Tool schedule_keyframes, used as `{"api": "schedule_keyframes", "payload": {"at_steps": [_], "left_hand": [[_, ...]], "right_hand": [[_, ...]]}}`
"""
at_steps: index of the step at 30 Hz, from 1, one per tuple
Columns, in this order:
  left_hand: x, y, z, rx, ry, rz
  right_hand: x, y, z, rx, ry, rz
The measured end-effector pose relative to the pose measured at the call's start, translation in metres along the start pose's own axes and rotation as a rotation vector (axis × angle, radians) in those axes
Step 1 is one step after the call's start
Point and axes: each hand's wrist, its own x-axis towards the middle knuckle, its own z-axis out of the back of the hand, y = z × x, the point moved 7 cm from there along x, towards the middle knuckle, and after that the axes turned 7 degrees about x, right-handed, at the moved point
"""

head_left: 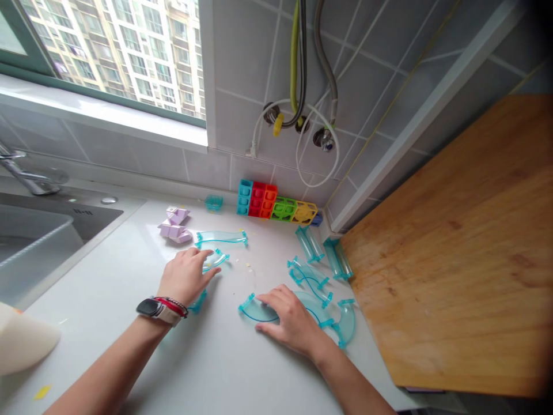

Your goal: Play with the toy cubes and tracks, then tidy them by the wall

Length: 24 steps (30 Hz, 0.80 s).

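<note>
The right hand (291,317) lies low over a curved, translucent teal plastic piece (254,310) on the glossy white countertop (224,369), thumb and fingers parted across it; whether they grip cannot be told. Just right of that hand's wrist rests a short, bent, clear teal plastic piece (347,324). Slightly farther, the left hand (186,274), wearing a dark-faced wristwatch (148,307), has thumb and forefinger on either side of a small arched teal plastic piece (218,260) that sticks out past the fingertips; a firm pinch cannot be made out. Beyond the left hand lie a long, wavy teal plastic piece (222,238) and a pale lilac angular plastic cluster (175,225). Farthest, multicoloured openwork plastic cubes (276,203) line the grey tiled wall (246,121).
</note>
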Motion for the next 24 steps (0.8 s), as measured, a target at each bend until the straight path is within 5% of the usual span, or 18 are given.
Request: {"api": "schedule_keyframes", "payload": {"at_steps": [7,11,14,18,24], "left_hand": [[0.003,0.005,-0.001,0.015,0.051,0.027],[0.002,-0.006,0.024,-0.110,-0.199,-0.012],[-0.010,-0.031,0.046,-0.394,-0.376,-0.160],[-0.032,-0.078,0.047,-0.672,-0.206,-0.434],[-0.050,-0.104,0.033,-0.791,-0.071,-0.517]], "right_hand": [[-0.001,0.018,0.014,0.044,-0.116,0.110],[0.005,0.014,0.053,0.014,-0.338,0.100],[0.021,-0.013,0.092,-0.126,-0.467,-0.048],[0.044,-0.073,0.135,-0.360,-0.501,-0.416],[0.060,-0.107,0.150,-0.355,-0.481,-0.562]]}}
